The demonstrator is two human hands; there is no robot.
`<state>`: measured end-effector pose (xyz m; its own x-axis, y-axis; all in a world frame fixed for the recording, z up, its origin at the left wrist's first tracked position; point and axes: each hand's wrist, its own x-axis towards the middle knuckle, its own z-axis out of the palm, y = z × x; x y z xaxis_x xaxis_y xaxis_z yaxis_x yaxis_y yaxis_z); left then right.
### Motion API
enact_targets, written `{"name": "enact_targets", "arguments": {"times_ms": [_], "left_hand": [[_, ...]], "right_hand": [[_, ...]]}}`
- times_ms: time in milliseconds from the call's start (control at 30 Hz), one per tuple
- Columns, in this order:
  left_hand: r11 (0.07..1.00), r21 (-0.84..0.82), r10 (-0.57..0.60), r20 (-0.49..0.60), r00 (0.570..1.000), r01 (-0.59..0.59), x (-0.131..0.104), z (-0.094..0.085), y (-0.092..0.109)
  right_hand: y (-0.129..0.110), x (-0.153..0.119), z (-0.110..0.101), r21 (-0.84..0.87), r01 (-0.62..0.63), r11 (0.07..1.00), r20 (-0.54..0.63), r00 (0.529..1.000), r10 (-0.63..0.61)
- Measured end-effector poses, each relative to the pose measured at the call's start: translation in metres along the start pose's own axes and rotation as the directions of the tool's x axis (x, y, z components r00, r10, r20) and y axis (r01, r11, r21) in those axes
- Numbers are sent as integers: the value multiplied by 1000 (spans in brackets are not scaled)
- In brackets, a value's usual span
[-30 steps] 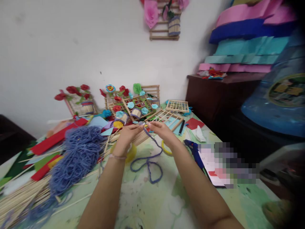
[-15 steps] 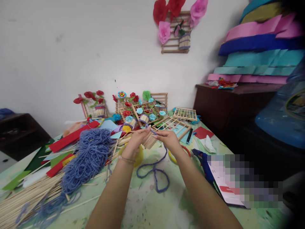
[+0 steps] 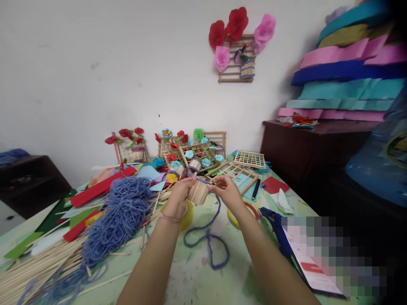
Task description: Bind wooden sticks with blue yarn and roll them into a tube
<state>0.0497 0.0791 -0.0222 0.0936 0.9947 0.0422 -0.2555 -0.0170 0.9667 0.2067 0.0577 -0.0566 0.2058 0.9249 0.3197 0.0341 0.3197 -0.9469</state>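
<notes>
Between my hands is a small piece made of wooden sticks side by side (image 3: 199, 192), with blue-purple yarn along its upper edge. My left hand (image 3: 180, 195) grips its left side, the thumb near the top edge. At the right corner, my right hand (image 3: 226, 189) pinches the braided yarn (image 3: 218, 207) with thumb and fingertips. The yarn's loose tail hangs down and lies in loops on the table below. Behind my left wrist is a roll of yellow tape (image 3: 188, 215). Red and yellow rings (image 3: 233, 218) lie by my right forearm.
A heap of blue yarn (image 3: 119, 220) and many thin sticks (image 3: 38, 264) cover the table's left side. Stick frames with paper flowers (image 3: 190, 152) stand along the wall. At right lie a blue glue gun (image 3: 276, 226), a black marker (image 3: 256, 189) and a partly blurred phone-like object (image 3: 310, 258).
The view has tilted up a little, so everything sits lower. My right hand's fingers have spread somewhat at the yarn, and more of the stick piece's face shows.
</notes>
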Motion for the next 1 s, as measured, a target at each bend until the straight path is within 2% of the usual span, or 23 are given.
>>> {"name": "enact_targets", "arguments": {"times_ms": [100,200,300,433,533,667,833,1000], "left_hand": [[997,-56,-46,-1,999,46,-2,1,6],[990,-97,-105,-14,994,103,-4,0,12],[979,-142,-153,-42,987,146,-4,-5,18],[967,-208,-170,-84,982,149,-5,-9,24],[956,-243,-188,-85,979,162,-10,-6,28],[939,-281,-227,-77,971,197,-17,1,33],[912,-318,-287,-49,957,258,-22,2,39],[889,-395,-264,-34,964,230,-24,5,41]], "right_hand": [[-4,-2,-1,22,-40,999,143,989,37],[-15,-8,-3,50,-70,996,301,952,52],[-27,-14,-5,76,-101,992,379,923,65],[-37,-16,-8,99,-95,990,325,944,58],[-40,-16,-9,110,-76,991,284,958,42],[-39,-15,-8,120,-74,990,255,966,41],[-34,-12,-6,171,-76,982,202,979,41],[-38,-14,-6,241,-81,967,225,974,25]]}}
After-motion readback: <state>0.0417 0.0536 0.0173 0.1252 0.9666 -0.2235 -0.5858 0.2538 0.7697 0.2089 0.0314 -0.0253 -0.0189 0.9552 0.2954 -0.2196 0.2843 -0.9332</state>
